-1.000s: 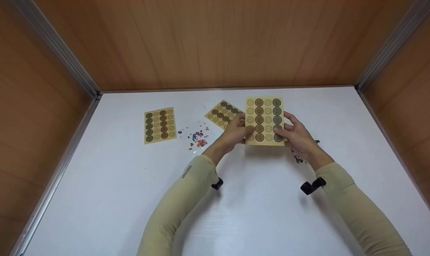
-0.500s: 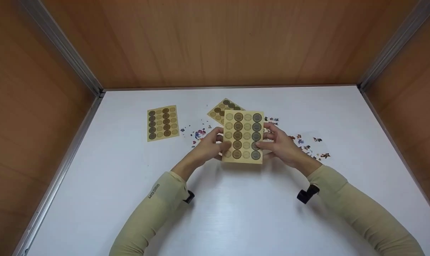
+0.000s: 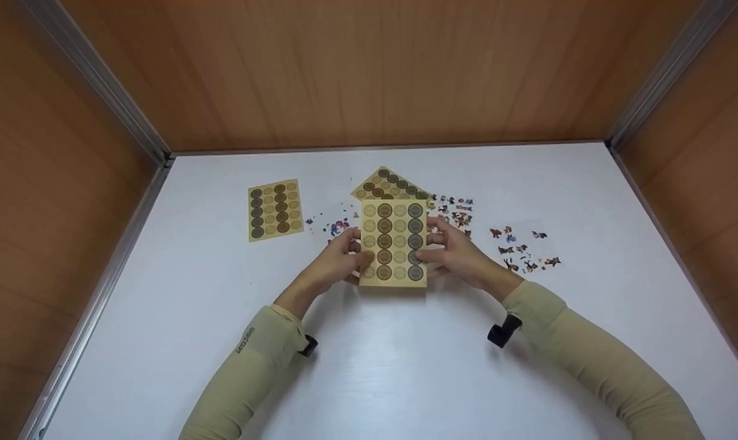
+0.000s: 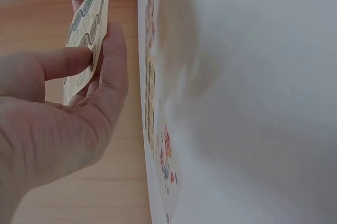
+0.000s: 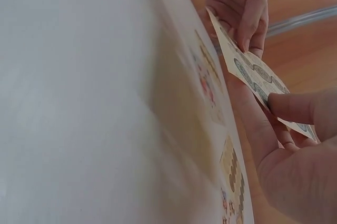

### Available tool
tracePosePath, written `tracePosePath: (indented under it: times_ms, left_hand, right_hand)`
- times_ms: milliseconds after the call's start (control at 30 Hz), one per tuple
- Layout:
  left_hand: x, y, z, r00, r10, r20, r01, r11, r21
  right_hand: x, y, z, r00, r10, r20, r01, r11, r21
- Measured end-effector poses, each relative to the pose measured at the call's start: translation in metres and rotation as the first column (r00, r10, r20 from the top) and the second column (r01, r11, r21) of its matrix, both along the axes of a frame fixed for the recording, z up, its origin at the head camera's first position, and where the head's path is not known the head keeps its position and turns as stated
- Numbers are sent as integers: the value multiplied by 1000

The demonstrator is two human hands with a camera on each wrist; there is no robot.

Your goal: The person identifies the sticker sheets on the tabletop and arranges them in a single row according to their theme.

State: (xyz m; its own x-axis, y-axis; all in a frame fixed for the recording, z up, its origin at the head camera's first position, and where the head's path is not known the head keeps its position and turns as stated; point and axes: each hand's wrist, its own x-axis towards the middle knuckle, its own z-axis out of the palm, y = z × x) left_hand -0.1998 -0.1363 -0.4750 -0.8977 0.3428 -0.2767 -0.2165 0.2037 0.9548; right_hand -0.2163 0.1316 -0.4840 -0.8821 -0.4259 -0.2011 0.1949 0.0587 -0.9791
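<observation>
A tan sticker sheet (image 3: 393,235) with columns of round brown and grey seals is held up above the table. My left hand (image 3: 338,260) pinches its left edge, thumb on the front and fingers behind. On the opposite edge, my right hand (image 3: 460,252) pinches it the same way. Both wrist views show the sheet bowed slightly between thumb and fingers. Behind it on the table lies a second sheet of round stickers (image 3: 384,181), turned at an angle and partly hidden. Another such sheet (image 3: 276,210) lies flat to the left.
Small colourful stickers (image 3: 339,228) lie left of the held sheet, partly covered by the left hand. Several small figure stickers (image 3: 457,217) lie behind the right hand, and more (image 3: 531,264) farther right. Wooden panels (image 3: 369,73) wall the white table (image 3: 393,373) at the back and sides.
Both hands have brought the sticker sheet left and nearer to me, keeping their grip on it. The figure stickers on the right, mostly covered before, now show.
</observation>
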Motion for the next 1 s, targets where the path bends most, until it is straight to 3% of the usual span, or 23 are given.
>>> tracePosePath:
  times_ms: [267,567,1000]
  left_hand:
    - [0,-18,2,1000,22,-5,-22,998,-64]
    - [14,-62,-3,999,23,34,-17,985,-172]
    - [28,-124,-3,995,11,98,24,937,-349]
  right_hand:
    - [-2,-19,-3,1000,19,7,-18,999,-37]
    - [-2,-56,-13,998,52,43,-50,998,-36]
    - [8,-131,-28,991,129,-46,-129,992,4]
